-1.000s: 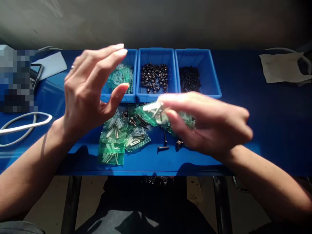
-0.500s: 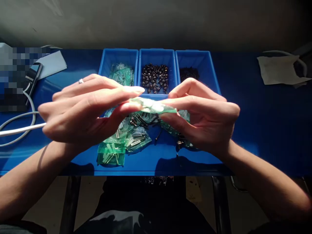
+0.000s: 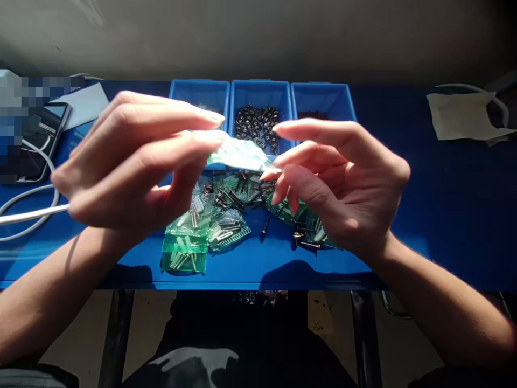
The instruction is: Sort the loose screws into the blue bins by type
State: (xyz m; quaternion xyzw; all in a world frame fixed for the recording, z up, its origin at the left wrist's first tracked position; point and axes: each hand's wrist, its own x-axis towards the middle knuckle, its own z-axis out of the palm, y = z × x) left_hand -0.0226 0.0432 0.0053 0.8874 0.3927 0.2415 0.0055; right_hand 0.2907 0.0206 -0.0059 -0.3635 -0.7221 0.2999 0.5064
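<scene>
My left hand (image 3: 133,161) pinches a small green-tinted clear plastic packet (image 3: 242,153) between thumb and fingers, held up above the table. Glare on the packet hides what is inside. My right hand (image 3: 339,183) has its index finger raised away, while its thumb and a lower finger meet at the packet's tapered right corner. Below, green packets (image 3: 184,254) of screws and pale plugs lie on the blue table, another packet (image 3: 229,230) beside them. A loose dark screw (image 3: 265,224) lies between the hands, and more screws (image 3: 298,238) are under my right hand.
Three blue bins stand at the back: the left bin (image 3: 200,89) partly hidden by my hand, the middle bin (image 3: 260,89) with dark screws, the right bin (image 3: 323,91). A phone (image 3: 40,140) and white cable (image 3: 34,214) are at left, a paper sheet (image 3: 460,116) at right.
Both hands have shifted, the left one upward with the packet. My right index finger has lifted off the packet and the right fingers have spread, leaving contact at its corner.
</scene>
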